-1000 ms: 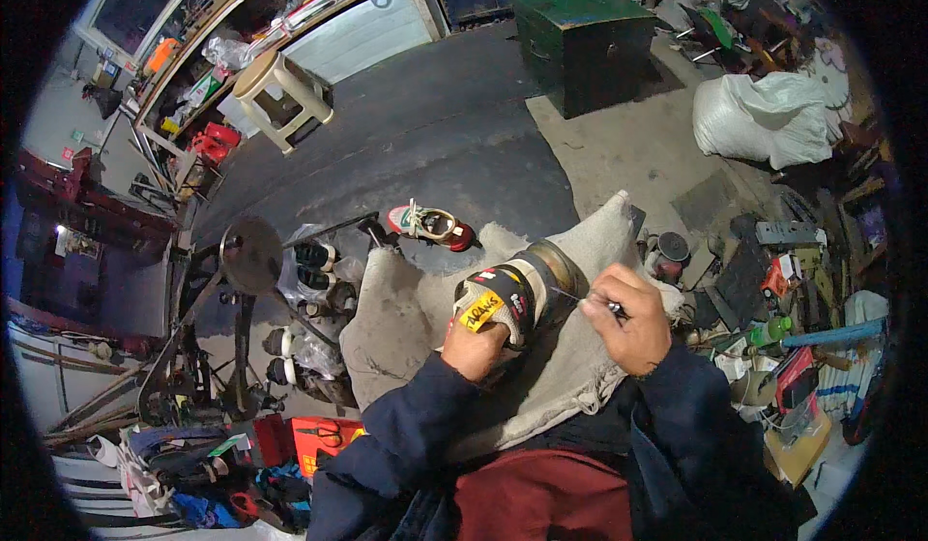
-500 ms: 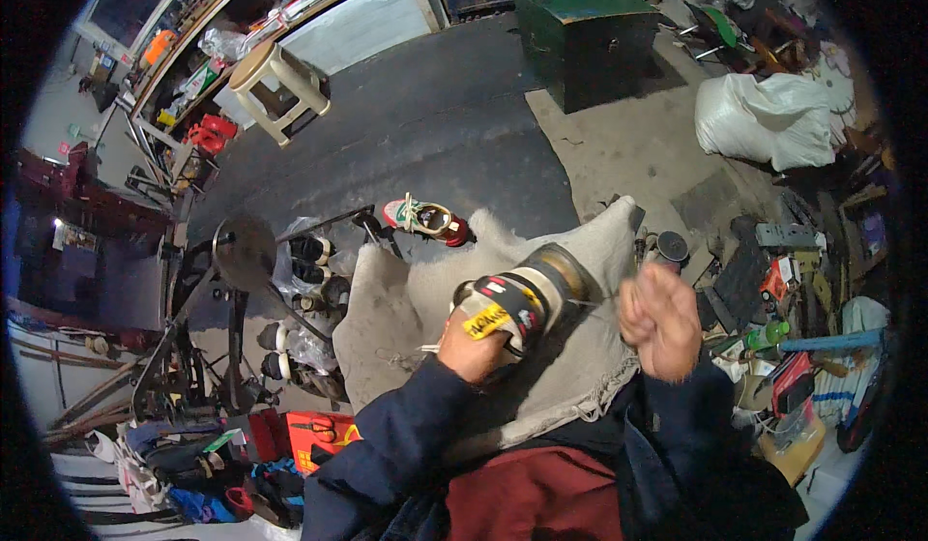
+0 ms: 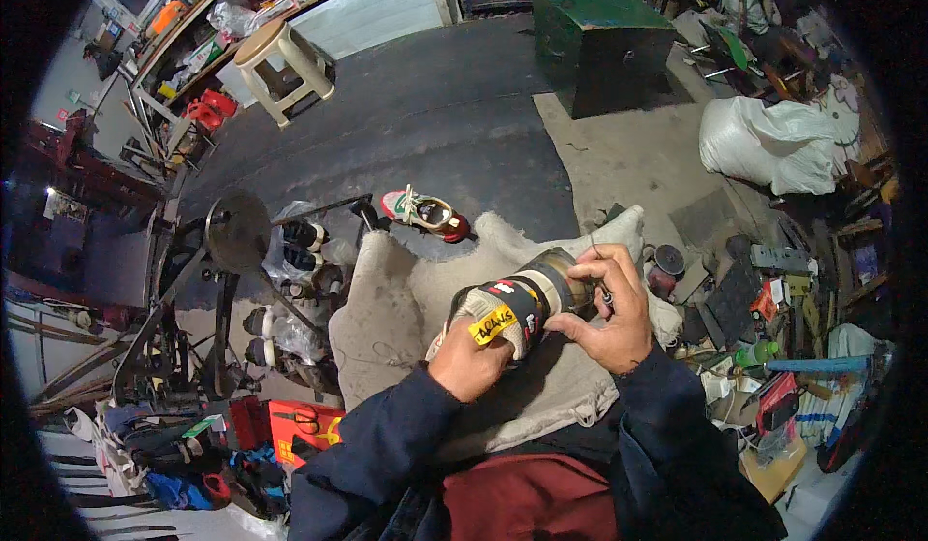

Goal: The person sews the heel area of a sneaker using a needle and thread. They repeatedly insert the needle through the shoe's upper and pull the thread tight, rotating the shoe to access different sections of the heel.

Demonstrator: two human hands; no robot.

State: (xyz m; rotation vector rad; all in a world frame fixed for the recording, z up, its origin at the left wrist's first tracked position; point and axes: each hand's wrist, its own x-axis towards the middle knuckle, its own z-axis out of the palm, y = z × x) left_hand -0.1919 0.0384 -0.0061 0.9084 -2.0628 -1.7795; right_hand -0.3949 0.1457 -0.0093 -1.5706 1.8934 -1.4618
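My left hand (image 3: 471,365) grips a sneaker (image 3: 517,306) with black, white and red panels and a yellow tag, held over a grey cloth (image 3: 406,328) spread on my lap. The shoe's brown sole end points to the right. My right hand (image 3: 607,314) sits against that sole end, fingers pinched on a thin needle-like tool with a thread rising from it. A second sneaker (image 3: 425,214), green, white and red, lies on the floor beyond the cloth.
A metal stand with a round disc (image 3: 237,232) stands to my left, with several shoes beside it. A red box with scissors (image 3: 304,425) lies at lower left. A green chest (image 3: 599,43), a white stool (image 3: 275,67), a white sack (image 3: 773,145) and scattered tools surround me.
My right hand, which had swung out to the right and away from the shoe, has come back against the sole end. The left hand keeps holding the shoe.
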